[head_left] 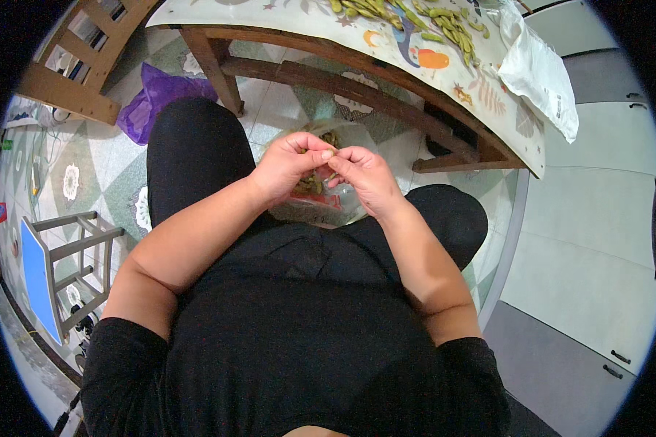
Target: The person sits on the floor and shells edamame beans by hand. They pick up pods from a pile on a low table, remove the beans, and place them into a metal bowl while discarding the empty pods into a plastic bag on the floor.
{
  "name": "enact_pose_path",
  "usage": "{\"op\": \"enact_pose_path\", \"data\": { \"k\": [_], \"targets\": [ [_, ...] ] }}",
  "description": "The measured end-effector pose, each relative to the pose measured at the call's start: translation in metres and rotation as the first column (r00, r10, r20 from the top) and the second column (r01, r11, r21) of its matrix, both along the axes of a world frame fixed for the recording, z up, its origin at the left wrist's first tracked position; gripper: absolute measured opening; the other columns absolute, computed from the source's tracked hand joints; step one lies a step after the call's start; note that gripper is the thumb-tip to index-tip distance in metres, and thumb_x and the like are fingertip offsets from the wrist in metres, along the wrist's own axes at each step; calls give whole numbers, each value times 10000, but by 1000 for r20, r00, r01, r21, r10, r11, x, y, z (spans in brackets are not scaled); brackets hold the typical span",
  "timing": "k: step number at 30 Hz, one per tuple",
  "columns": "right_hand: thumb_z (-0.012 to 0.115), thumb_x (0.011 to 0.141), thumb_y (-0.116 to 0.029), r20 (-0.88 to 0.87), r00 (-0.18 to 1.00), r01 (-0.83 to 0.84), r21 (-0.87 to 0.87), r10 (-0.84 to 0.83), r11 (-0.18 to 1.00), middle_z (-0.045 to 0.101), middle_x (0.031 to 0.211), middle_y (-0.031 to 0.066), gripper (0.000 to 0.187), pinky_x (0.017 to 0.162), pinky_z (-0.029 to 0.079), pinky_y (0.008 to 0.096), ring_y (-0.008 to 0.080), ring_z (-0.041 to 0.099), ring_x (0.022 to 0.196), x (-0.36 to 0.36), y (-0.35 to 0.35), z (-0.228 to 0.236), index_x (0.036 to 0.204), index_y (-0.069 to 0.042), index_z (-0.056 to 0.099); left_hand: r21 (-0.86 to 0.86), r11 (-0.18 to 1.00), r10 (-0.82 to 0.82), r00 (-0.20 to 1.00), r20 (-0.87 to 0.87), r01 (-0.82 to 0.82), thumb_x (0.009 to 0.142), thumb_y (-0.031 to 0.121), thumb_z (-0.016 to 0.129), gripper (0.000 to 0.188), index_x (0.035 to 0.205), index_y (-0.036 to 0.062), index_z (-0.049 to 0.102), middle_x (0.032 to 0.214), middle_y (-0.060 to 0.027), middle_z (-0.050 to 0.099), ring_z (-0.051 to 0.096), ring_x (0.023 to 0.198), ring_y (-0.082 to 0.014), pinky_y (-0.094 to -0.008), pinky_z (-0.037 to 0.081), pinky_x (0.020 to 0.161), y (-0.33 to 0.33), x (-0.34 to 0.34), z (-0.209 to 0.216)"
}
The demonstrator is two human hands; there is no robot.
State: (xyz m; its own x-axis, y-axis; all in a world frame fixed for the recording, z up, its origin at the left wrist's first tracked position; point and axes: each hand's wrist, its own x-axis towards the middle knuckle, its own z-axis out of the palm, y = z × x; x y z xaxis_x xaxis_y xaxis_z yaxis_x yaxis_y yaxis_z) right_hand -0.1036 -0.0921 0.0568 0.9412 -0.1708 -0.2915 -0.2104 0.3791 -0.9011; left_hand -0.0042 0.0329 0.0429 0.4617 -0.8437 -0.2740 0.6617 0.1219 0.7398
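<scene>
My left hand (291, 164) and my right hand (366, 175) meet fingertip to fingertip, both closed in a pinch. Between them is a small greenish-yellow bean pod (331, 154), mostly covered by the fingers. Under the hands, between my knees, a clear plastic bag (357, 135) stands open with several brownish-green pods (310, 183) in it. More green bean pods (455, 33) lie in a loose pile on the table ahead.
The wooden table (299, 25) has a patterned cloth; a white plastic bag (539, 80) hangs over its right edge. A purple bag (149, 102) lies on the floor at left. A blue-topped stool (40, 280) lies tipped at far left. Pale cabinets (583, 240) line the right.
</scene>
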Motion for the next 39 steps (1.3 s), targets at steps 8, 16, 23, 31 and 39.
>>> {"op": "enact_pose_path", "data": {
  "k": [8,16,23,31,39],
  "targets": [
    [509,830,-212,-93,995,-12,270,39,963,583,717,70,189,600,444,238,131,546,643,-4,6,1,825,-27,548,-57,997,-59,998,20,60,812,81,508,60,817,23,494,661,-89,539,516,561,-169,-306,449,533,3,-2,-3],
    [495,840,-219,-33,997,70,293,-63,954,540,638,19,186,535,379,210,97,480,567,-3,11,-10,794,-45,543,-62,994,-95,989,-114,88,795,120,543,55,799,65,539,707,-27,551,469,588,-81,-211,358,532,2,1,-16],
    [476,851,-179,50,992,110,47,-112,993,501,623,6,165,558,377,220,91,452,575,-2,13,-14,810,-34,539,-193,975,-182,904,-388,113,804,178,524,88,818,91,524,681,-41,524,490,588,-151,-270,402,549,0,2,-28],
    [515,793,-111,237,964,146,-852,121,503,500,642,51,104,562,401,278,177,502,617,-3,4,-17,744,-25,548,-139,976,-213,841,-498,165,803,182,500,73,840,120,514,715,-13,527,470,584,-135,-255,386,544,1,-1,-19],
    [506,756,-153,89,990,63,-973,106,224,523,691,110,132,554,410,360,295,518,643,0,10,-15,698,-42,547,-5,991,-125,908,-401,134,846,194,455,129,858,76,504,782,-25,540,529,725,-142,-270,444,664,-3,-4,-34]
  ]
}}
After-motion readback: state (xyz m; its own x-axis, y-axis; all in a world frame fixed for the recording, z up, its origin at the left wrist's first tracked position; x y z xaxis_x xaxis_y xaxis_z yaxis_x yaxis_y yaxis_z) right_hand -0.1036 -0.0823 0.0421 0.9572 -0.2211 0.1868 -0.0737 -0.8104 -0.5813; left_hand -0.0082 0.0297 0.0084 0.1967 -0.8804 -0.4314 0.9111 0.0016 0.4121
